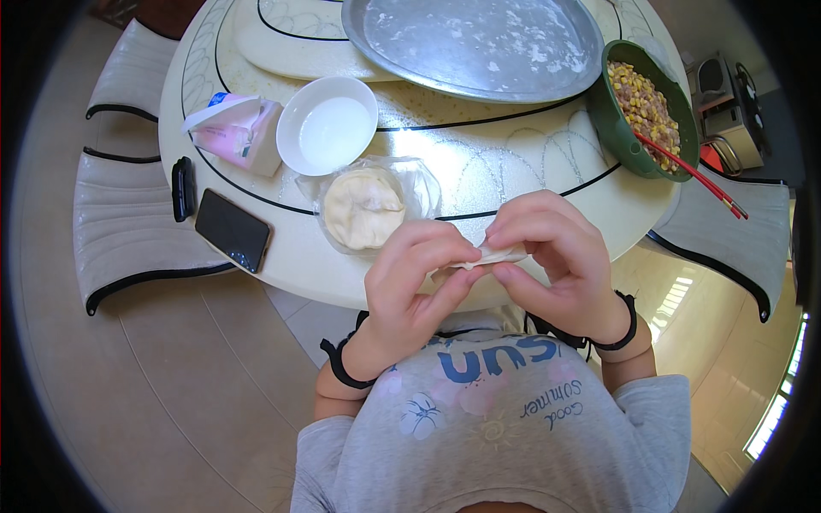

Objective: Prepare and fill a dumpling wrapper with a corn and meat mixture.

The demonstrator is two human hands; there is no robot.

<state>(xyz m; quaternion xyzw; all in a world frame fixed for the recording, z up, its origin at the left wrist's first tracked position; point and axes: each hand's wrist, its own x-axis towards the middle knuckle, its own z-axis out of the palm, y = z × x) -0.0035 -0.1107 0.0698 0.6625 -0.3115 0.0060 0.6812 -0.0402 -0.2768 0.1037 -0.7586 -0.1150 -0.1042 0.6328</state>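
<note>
Between my two hands, over the near edge of the table, is a folded dumpling wrapper (492, 256) with its edges pressed together. My left hand (417, 282) pinches its left end between thumb and fingers. The right end is pinched by my right hand (555, 256). My fingers hide much of it, and whether filling is inside cannot be seen. Just beyond my left hand, a stack of round dough wrappers (362, 208) lies on a clear plastic bag (420, 186). A white bowl (328, 126) with whitish liquid stands behind the stack.
A floured metal tray (474, 51) sits at the back. At right, a green bowl (600, 122) holds meat and corn filling (644, 106), with red chopsticks (696, 176) jutting past the table edge. A pink carton (234, 131), a phone (233, 229) and a black object (183, 189) lie left.
</note>
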